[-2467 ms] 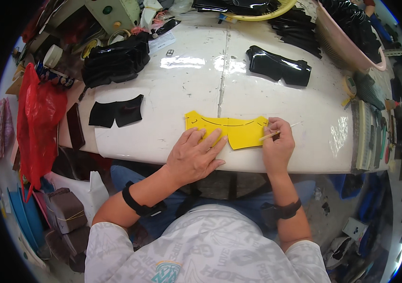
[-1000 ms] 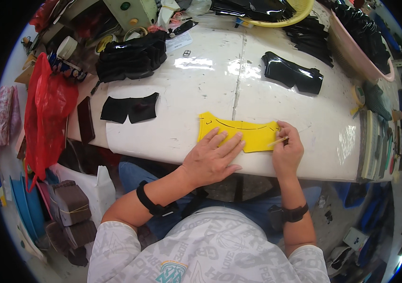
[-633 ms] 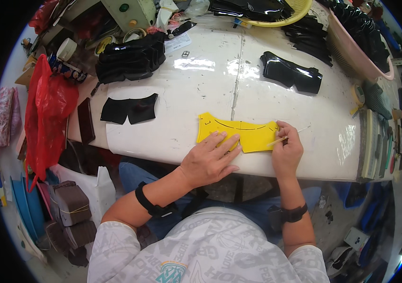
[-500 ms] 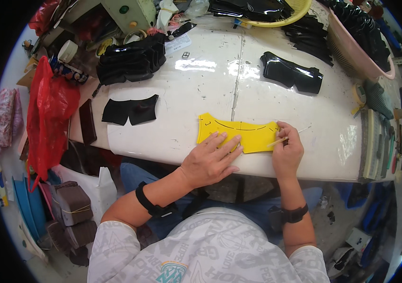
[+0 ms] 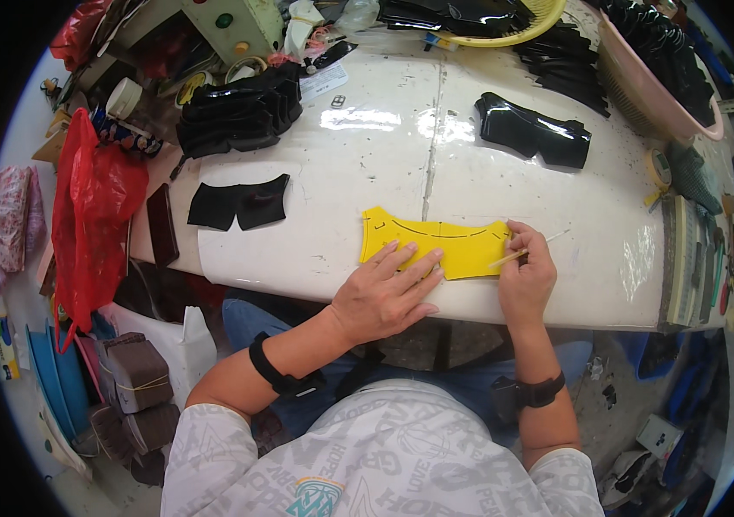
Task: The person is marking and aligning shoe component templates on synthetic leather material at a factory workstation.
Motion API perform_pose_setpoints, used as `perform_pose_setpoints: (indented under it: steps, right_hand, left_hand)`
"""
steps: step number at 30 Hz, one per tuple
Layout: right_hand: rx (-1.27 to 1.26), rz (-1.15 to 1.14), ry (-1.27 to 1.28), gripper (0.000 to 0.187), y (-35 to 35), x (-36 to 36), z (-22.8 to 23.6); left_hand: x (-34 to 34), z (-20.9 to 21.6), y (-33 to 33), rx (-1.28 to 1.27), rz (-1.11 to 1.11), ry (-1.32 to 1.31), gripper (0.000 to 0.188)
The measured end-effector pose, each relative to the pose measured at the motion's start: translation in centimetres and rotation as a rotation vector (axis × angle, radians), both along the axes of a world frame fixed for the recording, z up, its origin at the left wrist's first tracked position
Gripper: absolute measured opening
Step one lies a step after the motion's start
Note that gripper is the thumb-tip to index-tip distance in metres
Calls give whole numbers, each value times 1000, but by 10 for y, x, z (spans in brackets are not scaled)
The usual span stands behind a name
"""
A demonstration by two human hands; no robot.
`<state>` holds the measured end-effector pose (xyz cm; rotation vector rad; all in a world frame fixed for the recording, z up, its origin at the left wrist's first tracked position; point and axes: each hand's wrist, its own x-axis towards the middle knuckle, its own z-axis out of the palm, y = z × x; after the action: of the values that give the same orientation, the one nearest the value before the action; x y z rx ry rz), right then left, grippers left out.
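Note:
A yellow shaped template (image 5: 470, 250) with black curved slots or lines lies flat near the front edge of the white table (image 5: 358, 181). My left hand (image 5: 387, 291) rests on its lower left part, fingers stretched out and pressed flat. At the template's right end is my right hand (image 5: 528, 274), its fingers closed round a thin, pale pen-like stick (image 5: 505, 259). One end of the stick lies over the yellow surface; the other sticks out past the hand to the right. Whatever lies under the template is hidden.
A black cut piece (image 5: 242, 203) lies left, with stacked black pieces (image 5: 242, 110) behind it. Glossy black pieces (image 5: 532, 129) lie at the right back. A yellow basket (image 5: 548, 21) and a pink basket (image 5: 634, 95) stand at the far side. A red bag (image 5: 95, 215) hangs left.
The hands, the template and the stick stay in nearly the same place. Only the view has shifted slightly.

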<state>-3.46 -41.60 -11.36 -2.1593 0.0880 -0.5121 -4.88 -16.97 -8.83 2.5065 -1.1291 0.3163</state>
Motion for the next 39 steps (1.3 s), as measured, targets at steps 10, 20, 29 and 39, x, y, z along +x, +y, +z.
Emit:
perform_pose_setpoints:
  steps: [10, 20, 29, 39]
  right_hand:
    - [51, -17, 22, 21, 0, -1, 0]
    - [154, -58, 57, 21, -7, -2, 2]
    - [271, 537, 14, 21, 51, 10, 71]
    - [407, 524, 266, 6, 86, 41, 10]
  left_hand:
    - [0, 0, -2, 18, -4, 1, 46]
    - [-4, -4, -2, 30, -7, 14, 52]
    - [-7, -15, 0, -47, 28, -19, 52]
    - [-6, -15, 5, -115, 6, 12, 47]
